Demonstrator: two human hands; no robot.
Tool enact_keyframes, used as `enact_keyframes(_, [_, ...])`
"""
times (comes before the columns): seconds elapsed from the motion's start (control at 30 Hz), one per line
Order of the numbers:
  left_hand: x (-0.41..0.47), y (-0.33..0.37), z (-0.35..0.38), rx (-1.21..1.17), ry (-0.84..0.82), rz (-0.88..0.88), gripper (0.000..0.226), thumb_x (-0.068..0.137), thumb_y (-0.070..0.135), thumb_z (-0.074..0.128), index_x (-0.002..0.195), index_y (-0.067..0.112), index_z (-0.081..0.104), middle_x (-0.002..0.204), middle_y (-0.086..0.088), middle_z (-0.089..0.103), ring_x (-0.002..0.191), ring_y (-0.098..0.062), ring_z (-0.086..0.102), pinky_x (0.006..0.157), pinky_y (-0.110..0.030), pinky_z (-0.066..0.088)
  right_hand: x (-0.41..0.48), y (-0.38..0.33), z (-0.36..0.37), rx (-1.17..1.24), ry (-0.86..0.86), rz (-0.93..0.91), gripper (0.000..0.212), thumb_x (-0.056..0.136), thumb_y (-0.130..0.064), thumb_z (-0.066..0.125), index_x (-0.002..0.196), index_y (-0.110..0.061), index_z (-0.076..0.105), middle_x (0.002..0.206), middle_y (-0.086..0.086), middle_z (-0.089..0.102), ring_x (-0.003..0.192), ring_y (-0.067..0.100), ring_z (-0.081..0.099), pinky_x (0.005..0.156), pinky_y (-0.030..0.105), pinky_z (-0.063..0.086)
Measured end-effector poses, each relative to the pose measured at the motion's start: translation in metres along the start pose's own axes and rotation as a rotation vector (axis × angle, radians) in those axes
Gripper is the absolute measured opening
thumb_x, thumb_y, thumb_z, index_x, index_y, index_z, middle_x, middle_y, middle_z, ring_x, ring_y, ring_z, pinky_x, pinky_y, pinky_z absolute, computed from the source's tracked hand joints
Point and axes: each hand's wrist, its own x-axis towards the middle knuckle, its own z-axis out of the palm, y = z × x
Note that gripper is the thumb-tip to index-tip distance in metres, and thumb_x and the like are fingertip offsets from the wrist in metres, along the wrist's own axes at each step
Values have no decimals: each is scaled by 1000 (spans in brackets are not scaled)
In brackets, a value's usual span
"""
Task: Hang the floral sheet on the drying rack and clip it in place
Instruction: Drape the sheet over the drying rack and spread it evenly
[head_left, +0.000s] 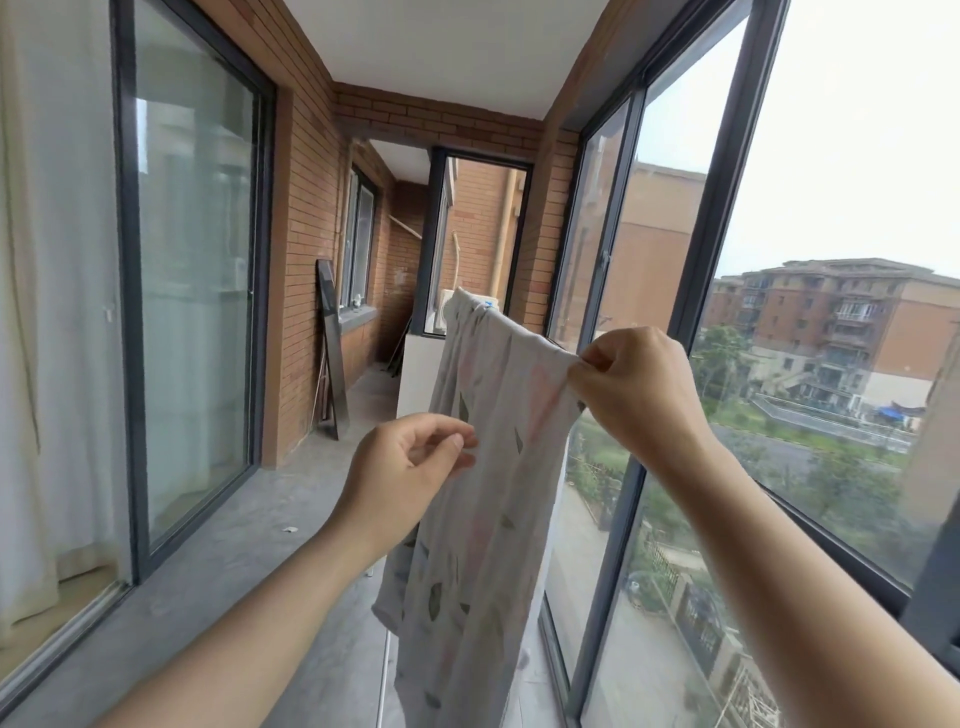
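Lower centre, the left grip (410, 467) is loosely curled, fingertips at the sheet (483, 493) edge; whether it pinches cloth I cannot tell. Right of centre, the right grip (631, 384) pinches the top fold, draped over a hidden bar. Best pull that fold taut before clipping; farther off, seemingly a blue clip (488, 304).

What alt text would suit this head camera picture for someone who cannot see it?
A person's right hand pinches the top edge of a hanging floral sheet on a glazed brick balcony, while the left hand is at its side edge. Apartment blocks show through the window on the right.
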Motion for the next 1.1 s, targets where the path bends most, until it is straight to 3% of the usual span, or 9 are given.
enact_keyframes(0.17, [-10,1,-4,-11,-10,4,17,92,2,59,101,7,72,90,-1,76,81,-11,73,76,-22,58,-14,-7,-14,-5,26,3,16,64,-7,52,61,2,65,60,22,61,57,34,55,53,43,53])
enact_keyframes(0.43, [-19,8,1,8,-23,15,17,92,3,59,102,8,72,90,0,76,81,-11,73,77,-25,59,-33,-13,-39,11,44,24,15,69,-7,57,58,-7,68,58,8,65,61,25,60,57,38,54])
enact_keyframes(0.87, [-31,16,17,49,3,18,17,92,4,59,103,8,72,91,0,75,81,-11,72,79,-30,59,-65,-3,-63,76,18,10,13,71,-9,58,62,-9,69,56,3,65,57,21,60,55,39,55])
enact_keyframes(1.0, [-39,12,23,38,-1,-15,17,92,3,58,102,6,72,90,-2,76,80,-13,73,79,-31,59,-79,0,-64,82,-9,20,12,71,-10,59,61,-10,67,56,1,63,59,17,59,53,28,49])
enact_keyframes(1.1, [-46,8,24,35,8,-33,17,92,3,58,102,6,72,90,-2,76,80,-13,73,79,-30,59,-97,3,-57,78,-54,28,13,73,-13,59,61,-11,65,56,-1,62,61,15,57,54,28,45])
